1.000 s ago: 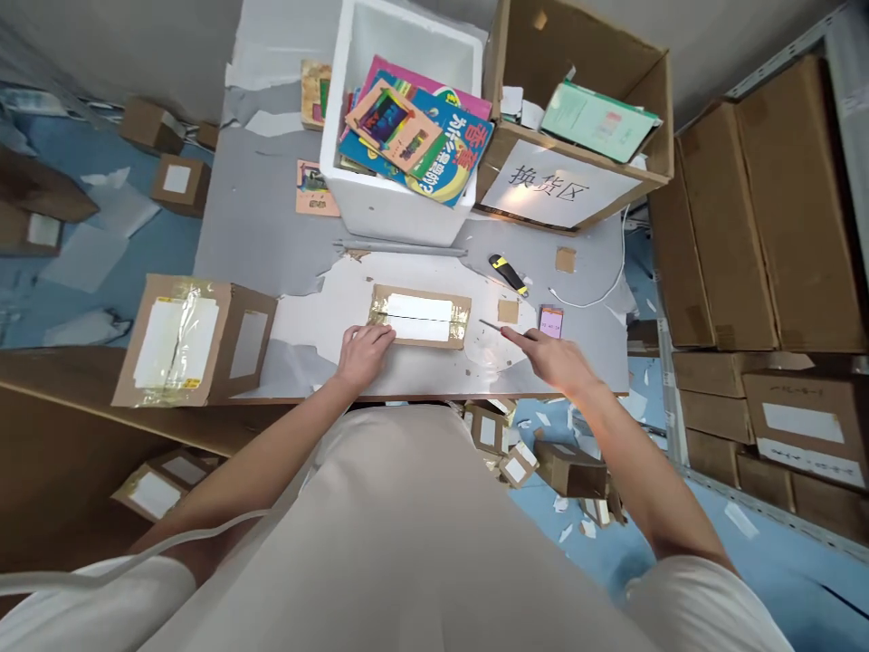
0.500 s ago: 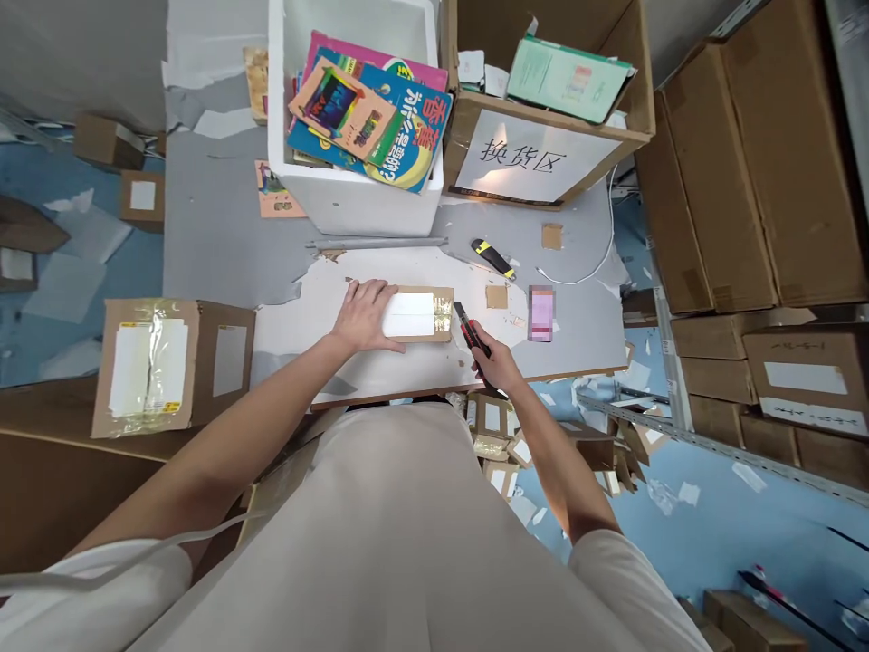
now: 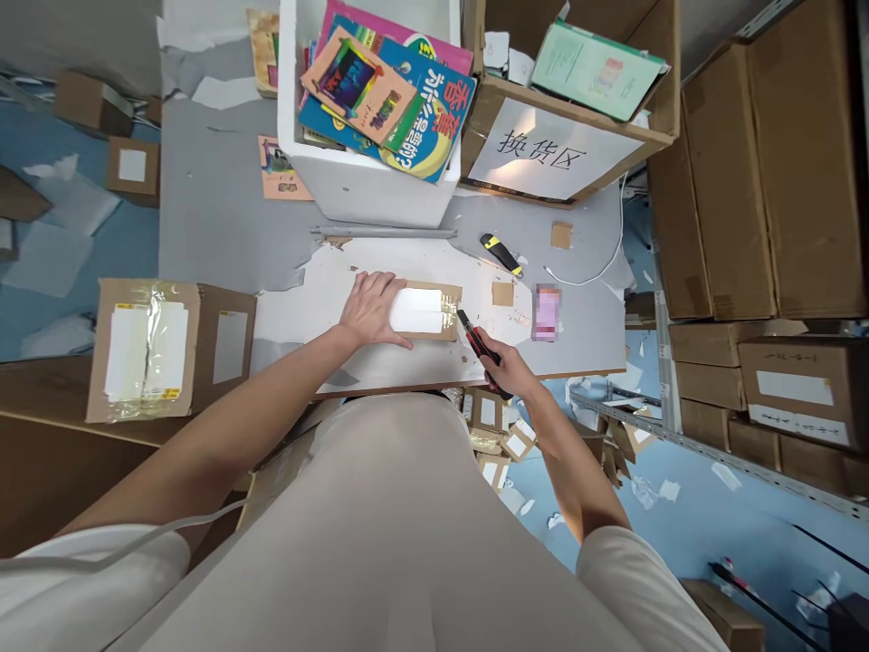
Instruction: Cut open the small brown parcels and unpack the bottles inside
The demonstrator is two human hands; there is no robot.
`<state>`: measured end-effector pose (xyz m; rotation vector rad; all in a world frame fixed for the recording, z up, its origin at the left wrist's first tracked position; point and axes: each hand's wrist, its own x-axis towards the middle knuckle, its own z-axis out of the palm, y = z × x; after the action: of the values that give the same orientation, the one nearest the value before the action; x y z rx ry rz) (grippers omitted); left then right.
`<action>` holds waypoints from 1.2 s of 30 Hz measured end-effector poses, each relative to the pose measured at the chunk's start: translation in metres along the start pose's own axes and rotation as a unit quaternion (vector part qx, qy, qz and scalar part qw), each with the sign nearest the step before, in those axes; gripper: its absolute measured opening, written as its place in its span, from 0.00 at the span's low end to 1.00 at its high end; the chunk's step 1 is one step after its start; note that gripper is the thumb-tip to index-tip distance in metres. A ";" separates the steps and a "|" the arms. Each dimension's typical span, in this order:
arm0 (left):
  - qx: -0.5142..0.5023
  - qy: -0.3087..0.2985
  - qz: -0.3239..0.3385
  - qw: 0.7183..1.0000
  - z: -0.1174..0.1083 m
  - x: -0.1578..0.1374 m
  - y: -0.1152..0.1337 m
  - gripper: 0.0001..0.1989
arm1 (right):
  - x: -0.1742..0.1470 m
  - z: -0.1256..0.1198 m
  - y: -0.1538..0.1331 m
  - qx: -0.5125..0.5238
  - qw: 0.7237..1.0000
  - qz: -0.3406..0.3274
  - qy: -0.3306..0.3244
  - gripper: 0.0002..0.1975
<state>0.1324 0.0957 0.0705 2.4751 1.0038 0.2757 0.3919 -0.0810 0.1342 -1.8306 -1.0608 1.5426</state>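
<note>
A small cardboard box (image 3: 415, 310) with a white label and clear tape on its right end lies flat on the worktable. My left hand (image 3: 372, 308) spans the box's left end, thumb along the near edge and fingers over the far edge. In my right hand (image 3: 508, 362) is a red and black box cutter (image 3: 479, 342), fingers wrapped round its handle. Its tip points at the taped right end of the box; whether it touches cannot be made out. A yellow and black utility knife (image 3: 501, 254) lies farther back on the table.
A white foam box (image 3: 380, 204) of books and a large labelled carton (image 3: 468, 149) stand at the back. A taped carton (image 3: 204, 349) sits left. Cardboard scraps (image 3: 503, 293), a pink blurred item (image 3: 546, 312) and a white cable (image 3: 590, 282) lie right. Cartons (image 3: 794, 389) fill shelving.
The whole view has shifted slightly. The box cutter's tip has moved a little nearer to me along the box's right end. My left hand keeps its place on the box.
</note>
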 end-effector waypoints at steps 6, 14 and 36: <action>0.007 0.007 0.004 1.000 0.002 0.000 -0.002 0.59 | -0.019 0.002 0.008 -0.032 0.999 0.008 -0.018 0.33; 0.021 0.015 0.021 0.999 0.003 -0.002 -0.003 0.63 | -0.019 0.002 0.004 -0.085 0.992 -0.033 0.090 0.33; 0.032 0.015 -0.003 0.999 0.000 -0.005 0.003 0.54 | -0.004 0.010 -0.056 -0.446 0.894 -0.034 0.019 0.32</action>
<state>0.1310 0.0903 0.0722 2.5318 1.0461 0.2840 0.3688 -0.0540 0.1787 -2.3150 -2.0089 1.0120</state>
